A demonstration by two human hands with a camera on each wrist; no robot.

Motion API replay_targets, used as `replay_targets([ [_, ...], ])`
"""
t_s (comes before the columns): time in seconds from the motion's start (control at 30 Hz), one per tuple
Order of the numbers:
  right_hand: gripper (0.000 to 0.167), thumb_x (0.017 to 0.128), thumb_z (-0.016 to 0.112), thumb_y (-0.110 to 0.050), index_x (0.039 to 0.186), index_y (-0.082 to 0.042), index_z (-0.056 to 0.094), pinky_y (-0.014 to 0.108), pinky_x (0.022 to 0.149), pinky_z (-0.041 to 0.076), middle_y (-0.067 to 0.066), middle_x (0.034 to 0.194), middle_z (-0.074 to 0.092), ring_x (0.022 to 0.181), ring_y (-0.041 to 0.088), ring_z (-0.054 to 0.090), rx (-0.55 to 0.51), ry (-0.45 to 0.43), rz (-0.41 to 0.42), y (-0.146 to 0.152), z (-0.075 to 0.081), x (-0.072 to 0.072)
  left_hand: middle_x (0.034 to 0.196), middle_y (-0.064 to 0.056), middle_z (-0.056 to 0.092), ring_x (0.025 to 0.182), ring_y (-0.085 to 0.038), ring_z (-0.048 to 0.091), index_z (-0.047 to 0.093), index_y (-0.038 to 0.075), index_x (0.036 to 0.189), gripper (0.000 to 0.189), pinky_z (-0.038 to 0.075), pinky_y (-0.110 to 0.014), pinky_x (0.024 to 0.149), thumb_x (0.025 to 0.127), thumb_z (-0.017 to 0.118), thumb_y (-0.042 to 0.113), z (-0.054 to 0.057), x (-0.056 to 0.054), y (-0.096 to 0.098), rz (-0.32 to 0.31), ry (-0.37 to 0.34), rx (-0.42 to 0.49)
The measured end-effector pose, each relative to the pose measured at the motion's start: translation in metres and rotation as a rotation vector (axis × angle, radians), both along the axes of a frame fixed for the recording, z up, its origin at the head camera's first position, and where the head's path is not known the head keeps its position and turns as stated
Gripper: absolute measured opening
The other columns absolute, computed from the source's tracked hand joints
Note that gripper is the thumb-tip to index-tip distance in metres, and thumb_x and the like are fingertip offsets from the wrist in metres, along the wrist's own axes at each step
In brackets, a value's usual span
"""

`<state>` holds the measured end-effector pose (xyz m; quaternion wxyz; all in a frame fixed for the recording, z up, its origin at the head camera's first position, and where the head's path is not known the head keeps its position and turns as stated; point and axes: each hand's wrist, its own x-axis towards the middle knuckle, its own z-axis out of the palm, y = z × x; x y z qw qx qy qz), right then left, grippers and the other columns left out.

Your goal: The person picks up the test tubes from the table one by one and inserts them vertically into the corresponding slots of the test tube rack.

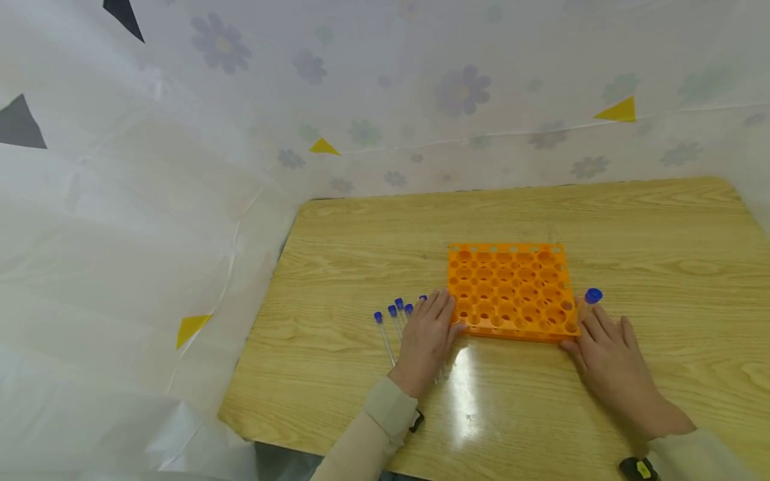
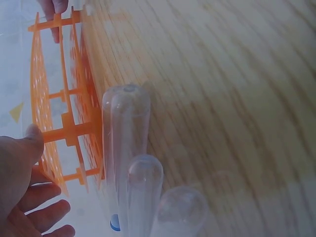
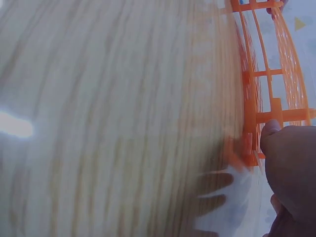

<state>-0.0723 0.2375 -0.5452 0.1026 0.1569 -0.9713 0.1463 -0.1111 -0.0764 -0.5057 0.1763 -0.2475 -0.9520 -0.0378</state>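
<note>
An orange test tube rack (image 1: 505,292) with rows of round holes sits on the table. My left hand (image 1: 426,334) grips its left end, the thumb (image 2: 33,138) against the near side. At the opposite end my right hand (image 1: 613,364) holds the near right corner, its thumb (image 3: 270,129) pressed on the frame. A tube with a blue cap (image 1: 593,295) rises by that corner, beside the right fingers; whether it stands in a hole cannot be told. Several clear test tubes (image 2: 143,182) with blue caps (image 1: 378,316) lie beside and partly under my left hand.
The wood-grain table (image 1: 361,240) ends at a flower-patterned white curtain (image 1: 415,140) behind and white sheeting (image 1: 150,234) on the left. Light glares off the tabletop in front of the rack.
</note>
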Motion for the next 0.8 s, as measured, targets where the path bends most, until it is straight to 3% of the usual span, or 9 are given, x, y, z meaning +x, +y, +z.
replay_targets([
  [0.47, 0.063, 0.105, 0.049, -0.028, 0.155, 0.001, 0.025, 0.069, 0.118, 0.002, 0.023, 0.159, 0.027, 0.153, 0.036, 0.01, -0.02, -0.015, -0.018, 0.0, -0.002, 0.0, 0.148, -0.012, 0.052, 0.137, -0.026, 0.05, 0.054, 0.006, 0.142, 0.053, 0.045, -0.042, 0.11, 0.103, 0.048, 0.042, 0.002, 0.002, 0.002, 0.019, -0.064, -0.001],
  [0.6, 0.06, 0.104, 0.05, -0.027, 0.152, 0.003, 0.03, 0.07, 0.118, 0.003, 0.023, 0.159, 0.028, 0.153, 0.037, 0.011, -0.029, -0.018, -0.016, 0.0, -0.001, 0.0, 0.153, -0.012, 0.046, 0.142, -0.026, 0.044, 0.047, 0.006, 0.146, 0.056, 0.041, -0.043, 0.114, 0.104, 0.044, 0.043, 0.007, 0.004, 0.0, 0.017, -0.155, 0.009],
  [0.73, 0.057, 0.104, 0.051, -0.026, 0.149, 0.004, 0.036, 0.07, 0.118, 0.005, 0.023, 0.157, 0.031, 0.152, 0.037, 0.015, -0.041, -0.013, -0.014, 0.0, 0.0, 0.0, 0.156, -0.014, 0.04, 0.146, -0.027, 0.037, 0.037, 0.004, 0.152, 0.062, 0.035, -0.041, 0.119, 0.104, 0.046, 0.042, 0.013, 0.003, -0.007, 0.007, -0.301, 0.129],
  [0.8, 0.054, 0.104, 0.051, -0.026, 0.147, 0.004, 0.039, 0.07, 0.118, 0.006, 0.022, 0.157, 0.032, 0.152, 0.037, 0.015, -0.045, -0.01, -0.014, 0.0, 0.0, 0.0, 0.156, -0.015, 0.039, 0.145, -0.028, 0.037, 0.035, 0.003, 0.153, 0.063, 0.035, -0.04, 0.119, 0.103, 0.049, 0.041, 0.018, 0.001, -0.012, 0.013, -0.339, 0.188],
])
